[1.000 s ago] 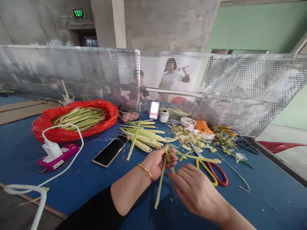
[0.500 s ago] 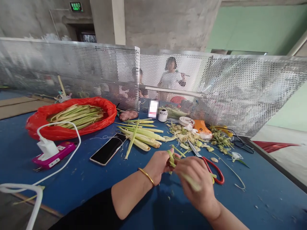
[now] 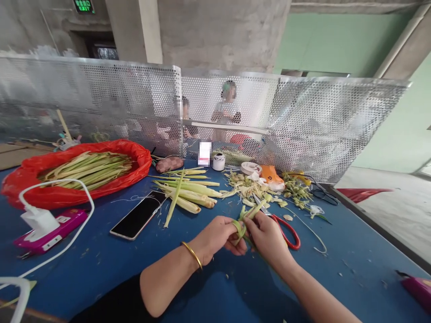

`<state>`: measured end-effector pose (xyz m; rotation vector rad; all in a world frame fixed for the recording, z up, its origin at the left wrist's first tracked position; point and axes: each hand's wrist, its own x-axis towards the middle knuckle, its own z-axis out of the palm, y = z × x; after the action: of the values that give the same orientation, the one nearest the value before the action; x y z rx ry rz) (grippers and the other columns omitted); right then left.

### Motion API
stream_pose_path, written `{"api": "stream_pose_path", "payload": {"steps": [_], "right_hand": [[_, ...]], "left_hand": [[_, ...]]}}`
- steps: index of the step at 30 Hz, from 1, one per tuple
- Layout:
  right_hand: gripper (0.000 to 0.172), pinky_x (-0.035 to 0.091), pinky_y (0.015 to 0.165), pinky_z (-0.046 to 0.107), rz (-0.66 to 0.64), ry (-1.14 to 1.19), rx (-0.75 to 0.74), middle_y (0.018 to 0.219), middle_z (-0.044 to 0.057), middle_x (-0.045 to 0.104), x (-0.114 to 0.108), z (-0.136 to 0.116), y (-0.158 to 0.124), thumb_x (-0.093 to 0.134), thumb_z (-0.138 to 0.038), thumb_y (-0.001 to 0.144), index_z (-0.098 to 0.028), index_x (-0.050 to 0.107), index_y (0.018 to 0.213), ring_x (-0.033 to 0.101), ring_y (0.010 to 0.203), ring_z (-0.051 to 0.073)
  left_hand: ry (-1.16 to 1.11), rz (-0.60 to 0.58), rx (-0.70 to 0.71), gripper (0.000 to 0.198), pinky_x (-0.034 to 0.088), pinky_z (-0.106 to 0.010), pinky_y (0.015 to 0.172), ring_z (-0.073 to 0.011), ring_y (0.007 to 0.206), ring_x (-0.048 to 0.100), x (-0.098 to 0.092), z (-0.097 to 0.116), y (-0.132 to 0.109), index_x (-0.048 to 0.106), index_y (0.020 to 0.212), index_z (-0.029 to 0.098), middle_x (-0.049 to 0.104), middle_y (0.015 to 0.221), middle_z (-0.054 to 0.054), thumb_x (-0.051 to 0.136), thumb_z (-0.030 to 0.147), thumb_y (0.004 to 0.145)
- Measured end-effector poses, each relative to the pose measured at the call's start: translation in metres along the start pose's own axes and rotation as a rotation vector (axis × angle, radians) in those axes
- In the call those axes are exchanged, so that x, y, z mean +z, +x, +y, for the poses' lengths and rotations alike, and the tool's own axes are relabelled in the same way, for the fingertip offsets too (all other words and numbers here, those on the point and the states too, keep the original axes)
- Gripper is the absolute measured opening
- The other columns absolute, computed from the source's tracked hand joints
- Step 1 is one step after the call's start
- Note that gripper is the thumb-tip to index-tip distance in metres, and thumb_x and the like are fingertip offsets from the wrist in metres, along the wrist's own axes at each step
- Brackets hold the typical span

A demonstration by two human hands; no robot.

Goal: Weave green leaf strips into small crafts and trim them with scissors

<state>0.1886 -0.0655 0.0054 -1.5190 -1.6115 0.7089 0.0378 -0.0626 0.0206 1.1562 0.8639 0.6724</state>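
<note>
On the blue table (image 3: 357,255), by a perforated screen (image 3: 141,89), a red bag (image 3: 143,157) holds stalks (image 3: 90,168); left hand (image 3: 217,235) and right hand (image 3: 271,235) (close together) pinch a leaf strip (image 3: 239,229).

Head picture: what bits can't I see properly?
All in the head view:
Scissors: part of the handles is hidden behind the right hand.
Strip: fingers cover some of it, including the left hand's, so its whole path can't be told.
Purple thing far right: cut off by the edge.
People: the mesh hides parts of them.
</note>
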Motion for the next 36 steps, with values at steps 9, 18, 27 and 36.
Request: {"api": "stream_pose_path", "payload": {"steps": [9,18,27,36], "right_hand": [[0.022,0.036,0.037,0.023,0.029,0.108,0.000,0.054,-0.003,0.052,0.008,0.008,0.001,0.049,-0.039,0.083,-0.021,0.049,0.070,0.047,0.041,0.013],[0.028,0.038,0.032,0.024,0.082,0.255,0.113,0.050,-0.006,0.048,0.004,0.002,0.002,0.053,-0.047,0.081,-0.022,0.048,0.069,0.045,0.036,0.012],[0.035,0.030,0.037,0.023,0.034,-0.166,-0.051,0.048,-0.003,0.053,-0.002,0.005,0.002,0.046,-0.044,0.089,-0.021,0.049,0.062,0.051,0.036,0.013],[0.017,0.041,0.073,0.032,-0.006,-0.553,-1.042,0.079,0.004,0.065,-0.013,-0.010,-0.007,0.047,-0.020,0.094,-0.019,0.064,0.093,0.058,0.073,0.017]], "left_hand": [[-0.008,0.182,-0.031,0.037,0.049,-0.025,0.056,-0.0122,0.052,0.059,0.000,0.002,0.000,0.059,0.073,0.013,0.064,0.063,-0.004,0.065,0.050,0.069],[-0.051,0.070,0.089,0.021,0.050,-0.026,0.065,-0.0148,0.067,0.063,-0.001,0.007,-0.003,0.067,0.077,0.012,0.064,0.076,-0.005,0.059,0.030,0.070],[0.029,0.348,0.144,0.027,0.029,-0.020,0.040,-0.0082,0.048,0.050,-0.002,0.003,0.004,0.068,0.068,0.012,0.066,0.069,-0.004,0.068,0.039,0.069],[-0.054,0.394,0.150,0.029,0.021,-0.019,0.038,-0.0062,0.041,0.041,-0.005,0.002,0.006,0.060,0.054,0.015,0.049,0.045,0.004,0.074,0.038,0.063]]}}
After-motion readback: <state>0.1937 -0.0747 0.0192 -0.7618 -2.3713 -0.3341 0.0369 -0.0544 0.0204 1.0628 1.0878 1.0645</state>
